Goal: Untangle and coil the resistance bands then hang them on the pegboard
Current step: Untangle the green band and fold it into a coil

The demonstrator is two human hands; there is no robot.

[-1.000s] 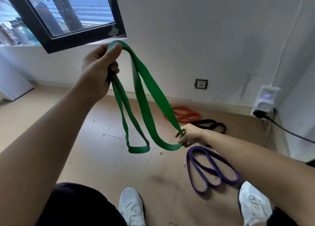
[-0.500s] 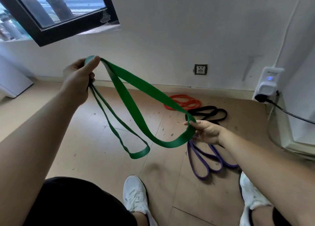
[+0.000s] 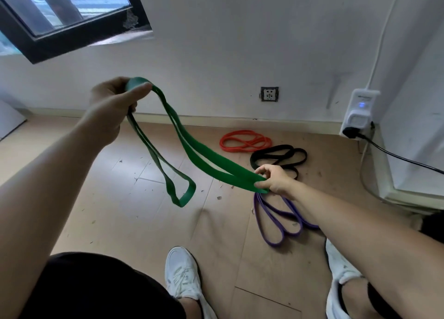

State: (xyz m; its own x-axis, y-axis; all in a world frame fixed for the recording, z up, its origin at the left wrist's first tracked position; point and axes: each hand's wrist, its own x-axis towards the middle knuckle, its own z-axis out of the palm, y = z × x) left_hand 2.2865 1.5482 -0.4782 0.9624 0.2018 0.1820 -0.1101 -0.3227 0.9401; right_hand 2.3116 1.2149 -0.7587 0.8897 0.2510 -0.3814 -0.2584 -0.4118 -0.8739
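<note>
I had one wide flat green rubber resistance band (image 3: 206,161) up in the air, off the floor, and both hands were on it. My left hand (image 3: 113,109) was raised, fingers and thumb pinched shut over the band's top fold, out in front of the white wall socket (image 3: 269,94) and off to its left. My right hand (image 3: 276,179) sat lower, below that socket and slightly right, closed on the far end of one long loop with thumb and fingers clamped. So two loops of the green band ran from my left hand: one stretched across to my right hand, the other hung free and swung short of the floor.

Three more bands lay on the tan wooden floor (image 3: 120,222) under the socket. One thin orange band (image 3: 245,142) lay coiled nearest the wall. One black band (image 3: 278,156) lay folded just beside it, to the right and nearer me, partly behind my right hand. One purple band (image 3: 276,222) lay folded in loops nearest my feet, directly under my right forearm. Two white sneakers (image 3: 183,274) showed at the bottom.
</note>
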